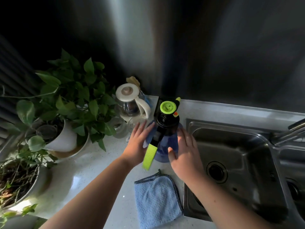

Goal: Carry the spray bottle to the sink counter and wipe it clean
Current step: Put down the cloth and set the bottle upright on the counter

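The spray bottle (162,141) stands upright on the white counter (92,176), just left of the sink. It has a blue translucent body, a black pump head, a lime green cap and a lime green trigger handle pointing toward me. My left hand (138,142) lies flat against its left side, fingers spread. My right hand (183,151) cups its right side, fingers apart, thumb on the front. A light blue cloth (156,200) with dark trim lies flat on the counter below the bottle, touched by neither hand.
A steel sink (239,162) with a drain fills the right; a tap (290,131) reaches in from the right edge. A glass kettle (130,103) and glass cups (120,128) stand behind my left hand. Potted plants (66,103) crowd the left.
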Tool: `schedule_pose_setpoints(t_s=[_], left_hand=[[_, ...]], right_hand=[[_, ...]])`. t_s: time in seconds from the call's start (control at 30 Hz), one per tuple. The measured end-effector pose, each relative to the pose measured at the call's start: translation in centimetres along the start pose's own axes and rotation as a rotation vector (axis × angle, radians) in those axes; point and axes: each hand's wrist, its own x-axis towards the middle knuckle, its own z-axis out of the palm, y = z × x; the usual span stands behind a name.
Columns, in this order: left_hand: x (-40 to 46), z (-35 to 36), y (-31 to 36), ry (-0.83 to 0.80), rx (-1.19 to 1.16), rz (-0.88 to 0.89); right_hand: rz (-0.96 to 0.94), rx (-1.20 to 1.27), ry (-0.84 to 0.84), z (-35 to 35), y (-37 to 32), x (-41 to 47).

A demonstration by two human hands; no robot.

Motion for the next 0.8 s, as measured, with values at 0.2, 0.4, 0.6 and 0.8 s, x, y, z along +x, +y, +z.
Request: schedule_pose_setpoints(t_s=[0.2,0.4,0.6,0.8], left_hand=[[-5.5,1.4,-1.0,0.355,-0.077,-0.176],[-7.7,5.9,2.8,0.274,-0.239,-0.209],[-4.2,5.1,2.8,0.212,-0.205,-0.242],[-5.0,4.1,2.1,0.351,-0.112,-0.329]], right_hand=[[0.092,0.148,0.109,-0.5,0.7,1.3],[-0.015,0.242,-0.11,-0.4,1.6,2.2],[0.043,-0.009,0.121,0.7,0.4,-1.5],[0.067,0.182,0.155,-0.5,1.1,0.5]])
